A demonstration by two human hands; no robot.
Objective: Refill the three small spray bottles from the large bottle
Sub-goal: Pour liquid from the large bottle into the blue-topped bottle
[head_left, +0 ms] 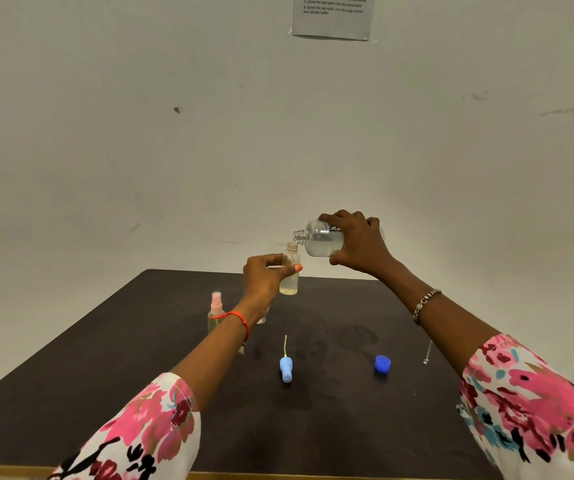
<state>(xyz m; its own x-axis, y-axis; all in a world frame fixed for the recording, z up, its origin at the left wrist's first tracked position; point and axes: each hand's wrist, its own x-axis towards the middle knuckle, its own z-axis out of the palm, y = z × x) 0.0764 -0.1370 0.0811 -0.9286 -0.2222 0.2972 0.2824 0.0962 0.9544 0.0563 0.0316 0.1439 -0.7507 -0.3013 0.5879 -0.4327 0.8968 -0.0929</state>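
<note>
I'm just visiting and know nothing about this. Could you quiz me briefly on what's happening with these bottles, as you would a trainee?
1. True or false: the right hand tilts the large clear round bottle so its open neck is over the small clear cylindrical bottle in the left hand's grip.
2. What lies on the dark table left of the round blue plastic cap? A) a light blue spray head with a thin tube B) a funnel C) scissors
3. Fill in: the yellowish small spray bottle standing far left has a ____ top.
Key: 1 true; 2 A; 3 pink.
</note>
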